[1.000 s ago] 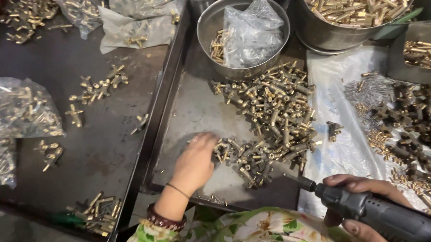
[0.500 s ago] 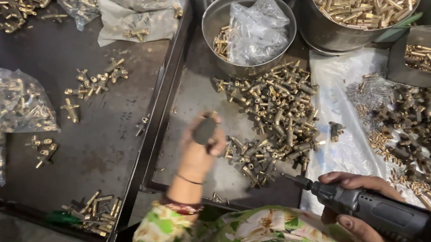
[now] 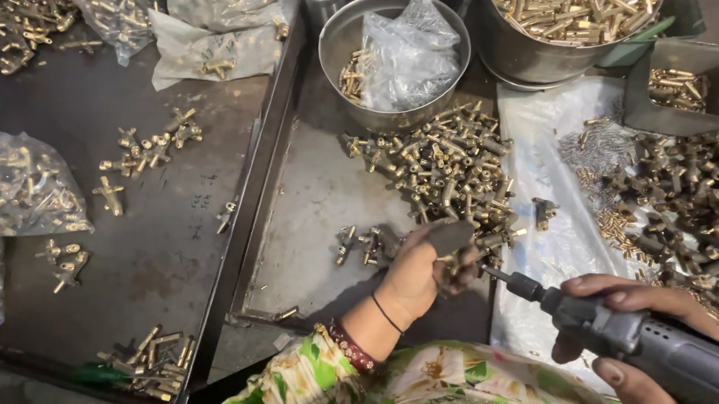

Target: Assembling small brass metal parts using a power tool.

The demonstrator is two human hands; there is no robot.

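Holding: left hand [image 3: 415, 268] pinches brass fitting [image 3: 451, 264]; right hand [image 3: 624, 328] grips driver [image 3: 624, 336]
Driver: bit points left, toward fitting
Bowl [image 3: 344, 41]: bag, fittings, beyond fitting

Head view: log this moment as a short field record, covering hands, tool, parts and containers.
left hand: holds a small brass fitting, fingers curled round it
right hand: grips a grey power driver
driver bit: meets the fitting in the left hand
loose parts: brass pile on the metal tray
containers: steel bowl with a plastic bag; pot of brass parts
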